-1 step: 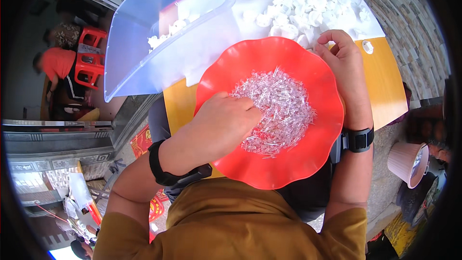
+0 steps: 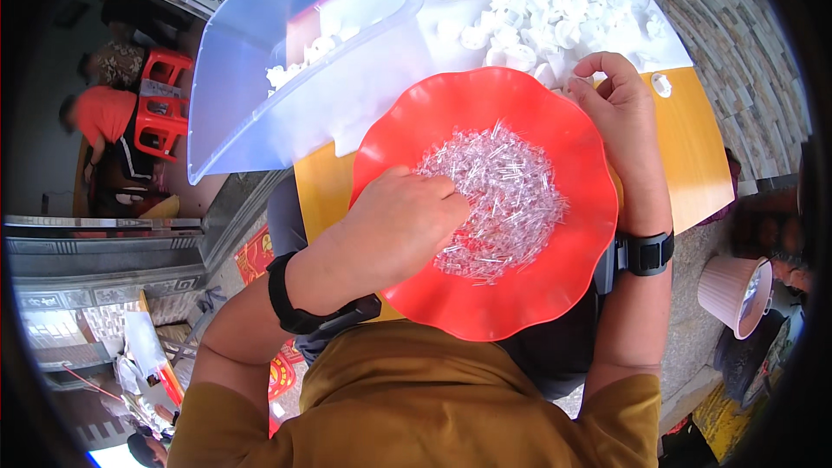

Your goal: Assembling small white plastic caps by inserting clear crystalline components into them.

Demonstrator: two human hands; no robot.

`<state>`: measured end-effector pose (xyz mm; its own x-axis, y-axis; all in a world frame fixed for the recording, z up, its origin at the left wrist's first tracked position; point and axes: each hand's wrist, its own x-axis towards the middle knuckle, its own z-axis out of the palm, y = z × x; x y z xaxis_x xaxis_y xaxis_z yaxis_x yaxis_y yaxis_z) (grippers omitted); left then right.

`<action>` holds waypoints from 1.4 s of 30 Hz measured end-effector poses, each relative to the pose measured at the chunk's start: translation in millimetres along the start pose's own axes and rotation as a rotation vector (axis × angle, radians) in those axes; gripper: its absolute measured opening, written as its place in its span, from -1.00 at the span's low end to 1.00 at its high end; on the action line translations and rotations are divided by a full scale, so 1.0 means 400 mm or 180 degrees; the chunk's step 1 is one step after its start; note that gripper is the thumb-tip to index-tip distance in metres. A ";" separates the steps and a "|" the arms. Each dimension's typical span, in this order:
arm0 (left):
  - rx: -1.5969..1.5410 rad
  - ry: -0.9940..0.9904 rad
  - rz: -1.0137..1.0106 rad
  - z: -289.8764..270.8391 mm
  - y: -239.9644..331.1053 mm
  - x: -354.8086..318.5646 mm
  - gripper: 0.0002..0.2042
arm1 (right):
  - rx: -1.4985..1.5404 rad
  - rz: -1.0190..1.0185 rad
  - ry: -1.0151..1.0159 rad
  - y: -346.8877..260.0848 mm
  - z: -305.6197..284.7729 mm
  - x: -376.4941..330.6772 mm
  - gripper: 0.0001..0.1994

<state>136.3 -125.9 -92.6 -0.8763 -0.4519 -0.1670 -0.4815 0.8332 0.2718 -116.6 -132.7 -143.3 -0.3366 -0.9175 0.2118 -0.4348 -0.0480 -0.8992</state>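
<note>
A red bowl (image 2: 537, 308) with a wavy rim holds a heap of thin clear plastic pins (image 2: 511, 199). Over the heap's left side is my left hand (image 2: 403, 221), its fingers curled together and their tips turned down into the pins. What they hold, if anything, is hidden. Beyond the bowl's right rim, my right hand (image 2: 620, 108) pinches thumb and forefinger on a small white plastic piece, mostly covered by the fingers. Just past those fingertips lies a pile of white plastic pieces (image 2: 555, 0). One loose white piece (image 2: 661, 85) sits right of my hand.
A translucent bluish bin (image 2: 260, 134) stands at the far left of the yellow table (image 2: 693, 156), with white pieces inside. A pink bucket (image 2: 728, 295) is on the floor at right. Left, a person in a red shirt (image 2: 108, 113) bends beside red stools (image 2: 160, 126).
</note>
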 end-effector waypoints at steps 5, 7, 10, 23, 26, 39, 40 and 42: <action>-0.0091 0.0157 -0.0028 0.001 0.009 0.002 -0.90 | 0.0578 -0.0025 0.0191 0.001 -0.018 0.011 -0.79; -0.0210 0.0322 -0.0005 0.007 0.009 0.003 -0.91 | 0.0916 -0.0138 0.0271 -0.005 -0.029 0.015 -0.78; -0.0120 0.0290 0.0104 0.017 0.003 0.004 -0.92 | 0.1596 -0.0011 0.0194 -0.041 -0.060 0.011 -0.75; -0.0509 0.0724 -0.0122 -0.076 0.055 0.004 -0.80 | 0.3949 -0.0115 -0.0862 -0.192 -0.087 -0.129 -0.63; -0.1233 0.0782 -0.0090 -0.116 0.074 0.003 -0.77 | 0.3400 -0.0512 -0.0872 -0.199 -0.072 -0.138 -0.62; -0.4993 0.0802 -0.0841 -0.077 0.082 -0.075 -0.78 | 0.2030 -0.0672 -0.1623 -0.251 0.001 -0.189 -0.63; -0.5004 0.0817 -0.0857 -0.076 0.080 -0.082 -0.78 | 0.1909 -0.0826 -0.1622 -0.251 0.008 -0.189 -0.63; -0.5097 0.0746 -0.0991 -0.073 0.074 -0.095 -0.75 | 0.1797 -0.0979 -0.1640 -0.254 0.018 -0.189 -0.62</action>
<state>155.1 -93.4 -50.6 -0.6603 -0.6878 -0.3015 -0.0243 -0.3817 0.9239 -41.0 -61.3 -70.6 0.2141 -0.8905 0.4014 0.0866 -0.3920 -0.9159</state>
